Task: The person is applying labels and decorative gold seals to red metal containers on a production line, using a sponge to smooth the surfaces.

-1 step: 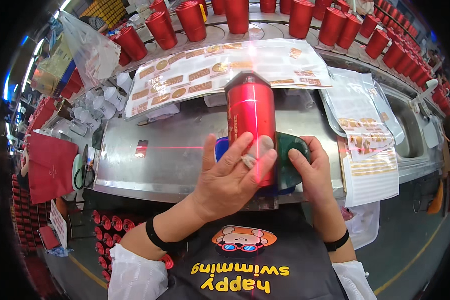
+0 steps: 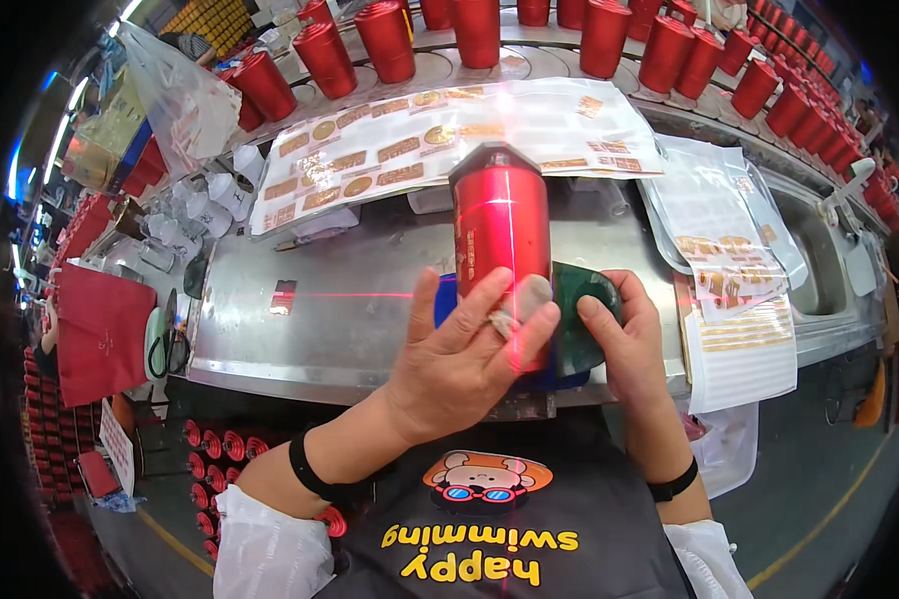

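Observation:
A shiny red canister (image 2: 514, 230) lies lengthwise away from me over a blue support (image 2: 569, 380), a dark angular piece at its far end. My left hand (image 2: 454, 349) rests on the canister's near part, fingers stretched and spread. A pale cover or bit of cloth (image 2: 534, 291) shows around one finger; which of the two I cannot tell. At the canister's right side, my right hand (image 2: 629, 344) grips a dark green flat scraper-like piece (image 2: 571, 309), thumb on top. The scraper's left edge meets the canister. Red laser lines cross the canister and table.
A sheet of gold stickers (image 2: 370, 165) spans the metal table's (image 2: 300, 349) far side. More red canisters (image 2: 385, 45) stand on the conveyor behind. One small sticker (image 2: 284, 298) lies at left, near scissors (image 2: 177, 344). Sticker sheets (image 2: 734, 262) and a sink (image 2: 819, 260) are at right.
My left hand has shifted very slightly to the right on the canister. The canisters on the conveyor have moved a touch to the right. The right hand has barely moved.

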`<state>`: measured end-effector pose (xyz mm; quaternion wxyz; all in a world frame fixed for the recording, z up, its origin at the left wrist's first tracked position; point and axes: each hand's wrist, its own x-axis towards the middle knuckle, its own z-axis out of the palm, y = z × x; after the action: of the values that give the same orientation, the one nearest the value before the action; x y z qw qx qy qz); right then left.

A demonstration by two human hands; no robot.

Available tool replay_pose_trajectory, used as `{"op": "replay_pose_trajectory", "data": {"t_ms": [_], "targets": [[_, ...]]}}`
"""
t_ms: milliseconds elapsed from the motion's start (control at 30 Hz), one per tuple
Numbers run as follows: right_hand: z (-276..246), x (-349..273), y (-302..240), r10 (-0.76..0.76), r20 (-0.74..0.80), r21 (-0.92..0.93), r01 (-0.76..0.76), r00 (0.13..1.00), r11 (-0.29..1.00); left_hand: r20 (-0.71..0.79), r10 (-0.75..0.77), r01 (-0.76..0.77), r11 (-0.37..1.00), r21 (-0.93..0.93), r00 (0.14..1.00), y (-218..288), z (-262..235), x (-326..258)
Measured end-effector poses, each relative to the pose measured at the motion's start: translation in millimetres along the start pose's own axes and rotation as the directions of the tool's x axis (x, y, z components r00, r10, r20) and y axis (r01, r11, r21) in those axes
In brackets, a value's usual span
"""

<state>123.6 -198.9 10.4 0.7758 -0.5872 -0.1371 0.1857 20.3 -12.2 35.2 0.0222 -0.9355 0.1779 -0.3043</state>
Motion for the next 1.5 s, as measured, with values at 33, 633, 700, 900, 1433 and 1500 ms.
{"op": "replay_pose_trajectory", "data": {"t_ms": [33, 633, 700, 900, 1433, 1500], "targets": [[-1.4, 1.5, -0.6, -0.034, -0.002, -0.019, 0.034, 0.999, 0.999, 0.002, -0.007, 0.007, 1.000, 0.027, 1.000, 4.8, -0.8, 3.6], [13.7, 23.3, -41.1, -0.576, 0.425, -0.603, 0.693, 0.699, 0.395, -0.247, -0.223, 0.150, 0.947, -0.286, 0.943, -11.0, 3.8, -25.3], [13.2, 2.7, -51.5, -0.428, 0.609, -0.487, 0.741, 0.667, 0.462, -0.248, -0.202, 0.137, 0.957, -0.254, 0.947, -11.0, 3.4, -29.9], [19.4, 20.5, -59.7, -0.427, 0.390, -0.620, 0.575, 0.816, 0.533, -0.348, -0.336, 0.179, 0.893, -0.413, 0.875, 1.9, 25.2, -39.0], [26.1, 16.0, -42.3, -0.161, 0.127, -0.410, 0.199, 0.979, 0.890, -0.275, -0.129, 0.082, 0.981, -0.176, 0.953, 3.3, 13.4, -37.3], [22.7, 13.0, -35.5, -0.149, 0.088, -0.424, 0.172, 0.985, 0.889, -0.276, -0.152, 0.099, 0.976, -0.195, 0.949, 7.8, 12.6, -39.5]]}}
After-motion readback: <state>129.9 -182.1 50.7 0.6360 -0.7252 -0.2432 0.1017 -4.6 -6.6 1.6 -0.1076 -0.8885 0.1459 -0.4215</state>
